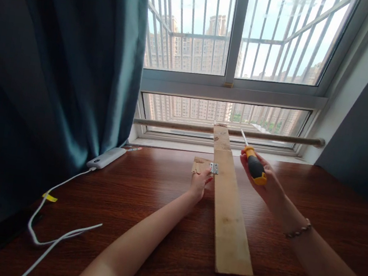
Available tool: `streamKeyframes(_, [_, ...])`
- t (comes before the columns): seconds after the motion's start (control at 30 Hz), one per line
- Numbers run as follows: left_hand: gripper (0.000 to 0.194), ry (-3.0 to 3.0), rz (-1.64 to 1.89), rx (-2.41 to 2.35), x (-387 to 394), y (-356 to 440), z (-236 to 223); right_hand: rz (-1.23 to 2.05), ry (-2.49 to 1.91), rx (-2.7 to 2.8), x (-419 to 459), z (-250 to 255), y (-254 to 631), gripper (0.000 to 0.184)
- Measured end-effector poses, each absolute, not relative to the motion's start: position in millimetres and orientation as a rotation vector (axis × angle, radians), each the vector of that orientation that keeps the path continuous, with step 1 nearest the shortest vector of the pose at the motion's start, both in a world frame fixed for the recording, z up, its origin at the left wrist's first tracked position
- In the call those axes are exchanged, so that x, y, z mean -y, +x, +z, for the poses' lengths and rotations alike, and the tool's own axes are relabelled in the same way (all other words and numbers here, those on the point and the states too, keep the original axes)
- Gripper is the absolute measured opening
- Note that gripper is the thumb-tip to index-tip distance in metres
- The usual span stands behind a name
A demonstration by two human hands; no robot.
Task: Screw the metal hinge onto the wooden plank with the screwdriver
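Gripping a screwdriver in the right hand, right of centre in the frame, with fingers wrapped around the yellow-and-black handle and the thin shaft pointing up and slightly left, apart from the wood. Wearing a braided bracelet on the right wrist, at lower right. Reaching with the left hand to the middle of the frame, fingers bent and fairly close together at a metal hinge; cannot tell whether pinching the hinge or only pressing on it.

Just right of the left hand, a long, pale board, running from upper centre down to lower right of centre, with a step across the far part. At the left edge of the board, in the centre, the hinge; just left of the hinge, a small piece of wood.

Underneath, across the lower half, a dark reddish table. At centre left, a white power bank with a white cable trailing to lower left past a yellow tag. At upper left, a blue curtain. At top centre, a window, with bars and tall buildings beyond. Along the window's bottom, a rod, crossed in view by the board's far end.
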State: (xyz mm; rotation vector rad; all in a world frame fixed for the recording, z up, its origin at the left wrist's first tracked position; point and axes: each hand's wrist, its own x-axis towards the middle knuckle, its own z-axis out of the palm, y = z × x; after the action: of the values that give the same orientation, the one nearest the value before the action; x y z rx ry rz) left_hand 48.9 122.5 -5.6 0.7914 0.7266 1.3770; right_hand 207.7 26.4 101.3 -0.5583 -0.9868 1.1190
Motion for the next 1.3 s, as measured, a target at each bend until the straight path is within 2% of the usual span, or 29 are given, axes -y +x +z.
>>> streamKeyframes(0.27, [0.023, 0.755, 1.369, -0.733, -124, 51, -2, 1.353, -0.525, 0.941, -67, 80, 178, 0.047])
streamKeyframes(0.4, [0.024, 0.756, 1.365, -0.723, -123, 51, -1, 1.284, -0.588, 0.899, -62, 82, 188, 0.074])
streamKeyframes(0.47, [0.025, 0.748, 1.363, -0.727, -123, 52, -1, 1.246, -0.630, 0.945, -59, 88, 196, 0.081])
streamKeyframes(0.53, [0.024, 0.739, 1.360, -0.732, -123, 52, -1, 1.209, -0.643, 0.989, -55, 97, 204, 0.075])
streamKeyframes(0.67, [0.021, 0.720, 1.358, -0.735, -124, 52, -2, 1.163, -0.632, 1.028, -48, 112, 215, 0.043])
streamKeyframes(0.73, [0.020, 0.710, 1.353, -0.746, -125, 52, -2, 1.168, -0.676, 1.046, -45, 118, 217, 0.036])
streamKeyframes(0.93, [0.012, 0.714, 1.345, -0.758, -124, 52, -1, 0.766, -0.834, 0.914, -52, 126, 212, 0.041])
streamKeyframes(1.07, [0.018, 0.721, 1.366, -0.749, -123, 53, 2, 0.676, -0.909, 0.890, -69, 125, 207, 0.032])
streamKeyframes(1.3, [0.023, 0.752, 1.363, -0.778, -123, 53, 3, 0.598, -1.032, 1.070, -86, 103, 197, 0.036])
